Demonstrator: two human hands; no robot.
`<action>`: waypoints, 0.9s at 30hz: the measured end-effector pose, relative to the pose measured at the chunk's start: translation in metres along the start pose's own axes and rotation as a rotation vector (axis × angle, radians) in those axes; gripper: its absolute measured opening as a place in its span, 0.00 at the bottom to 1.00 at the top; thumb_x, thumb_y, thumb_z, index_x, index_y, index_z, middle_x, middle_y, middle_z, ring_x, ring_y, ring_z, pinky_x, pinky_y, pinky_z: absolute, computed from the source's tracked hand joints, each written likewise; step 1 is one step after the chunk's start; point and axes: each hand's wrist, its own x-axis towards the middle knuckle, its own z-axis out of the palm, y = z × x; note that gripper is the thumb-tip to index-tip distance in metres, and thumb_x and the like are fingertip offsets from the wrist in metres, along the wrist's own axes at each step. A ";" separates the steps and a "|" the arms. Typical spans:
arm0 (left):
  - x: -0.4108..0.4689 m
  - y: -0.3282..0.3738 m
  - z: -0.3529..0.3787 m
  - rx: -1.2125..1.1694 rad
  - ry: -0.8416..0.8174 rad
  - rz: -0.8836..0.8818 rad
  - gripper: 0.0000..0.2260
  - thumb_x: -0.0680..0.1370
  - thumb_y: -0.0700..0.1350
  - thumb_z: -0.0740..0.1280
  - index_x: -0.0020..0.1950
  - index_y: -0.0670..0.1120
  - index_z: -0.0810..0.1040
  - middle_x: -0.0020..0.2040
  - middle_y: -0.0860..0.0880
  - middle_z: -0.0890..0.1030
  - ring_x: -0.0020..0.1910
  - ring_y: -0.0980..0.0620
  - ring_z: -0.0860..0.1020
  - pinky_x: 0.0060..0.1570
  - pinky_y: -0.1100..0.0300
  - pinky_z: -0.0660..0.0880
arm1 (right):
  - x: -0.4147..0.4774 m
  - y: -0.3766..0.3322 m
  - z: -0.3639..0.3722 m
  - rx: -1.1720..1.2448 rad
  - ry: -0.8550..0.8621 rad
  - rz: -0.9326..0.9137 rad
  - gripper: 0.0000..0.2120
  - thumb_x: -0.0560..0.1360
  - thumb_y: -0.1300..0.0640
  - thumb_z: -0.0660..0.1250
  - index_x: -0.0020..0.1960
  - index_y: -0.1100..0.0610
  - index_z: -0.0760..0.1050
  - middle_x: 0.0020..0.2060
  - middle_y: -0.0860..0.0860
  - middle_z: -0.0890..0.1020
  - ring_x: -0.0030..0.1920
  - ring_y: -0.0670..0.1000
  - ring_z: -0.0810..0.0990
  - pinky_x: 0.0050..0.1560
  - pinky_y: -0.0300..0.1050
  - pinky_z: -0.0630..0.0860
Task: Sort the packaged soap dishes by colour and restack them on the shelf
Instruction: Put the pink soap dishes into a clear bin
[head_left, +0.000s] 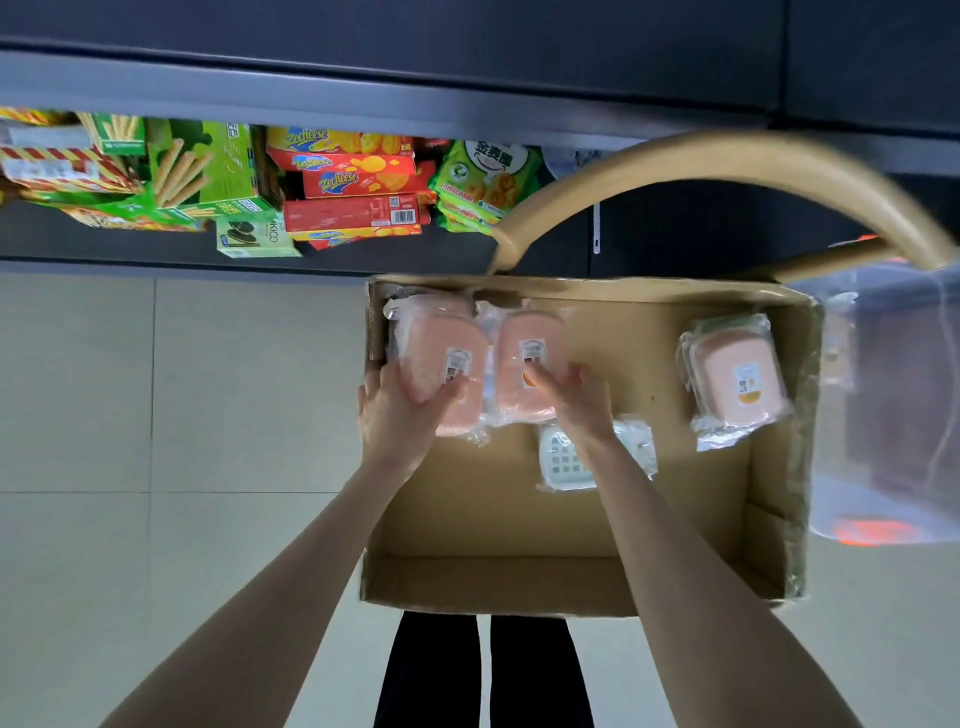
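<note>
An open cardboard box (498, 582) holds packaged soap dishes in clear wrap. My left hand (397, 410) grips a pink soap dish (434, 348) at the box's far left corner. Next to it stands a second pink soap dish (524, 379), and my right hand (574, 397) holds its near end, fingertips on its label. Under my right wrist lies a white soap dish (563, 462), partly hidden. A third pink soap dish (737, 376) lies alone at the box's far right.
A dark shelf (130, 249) beyond the box carries snack boxes (353, 187) and green packets (483, 182). A curved wooden chair back (727, 156) and a clear plastic bag (883, 405) sit to the right. Pale floor tiles (156, 415) surround the box.
</note>
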 end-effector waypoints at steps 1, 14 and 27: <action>-0.006 0.003 -0.002 -0.024 -0.005 -0.004 0.36 0.69 0.65 0.70 0.67 0.43 0.69 0.61 0.45 0.73 0.62 0.44 0.69 0.62 0.46 0.70 | -0.007 -0.002 -0.006 0.017 -0.010 0.001 0.15 0.69 0.48 0.76 0.45 0.57 0.78 0.41 0.50 0.84 0.45 0.51 0.83 0.43 0.42 0.76; -0.118 0.083 -0.035 -0.472 -0.163 0.244 0.20 0.77 0.52 0.66 0.64 0.49 0.63 0.52 0.58 0.76 0.48 0.63 0.80 0.41 0.64 0.79 | -0.121 -0.029 -0.120 0.277 0.011 -0.184 0.23 0.76 0.49 0.68 0.64 0.59 0.64 0.56 0.52 0.79 0.54 0.46 0.80 0.46 0.34 0.78; -0.258 0.195 -0.020 -0.533 -0.272 0.674 0.22 0.74 0.59 0.62 0.64 0.50 0.64 0.55 0.55 0.77 0.51 0.64 0.78 0.42 0.70 0.77 | -0.249 -0.012 -0.275 0.333 0.389 -0.503 0.21 0.77 0.41 0.63 0.64 0.50 0.65 0.48 0.39 0.77 0.45 0.30 0.77 0.35 0.22 0.70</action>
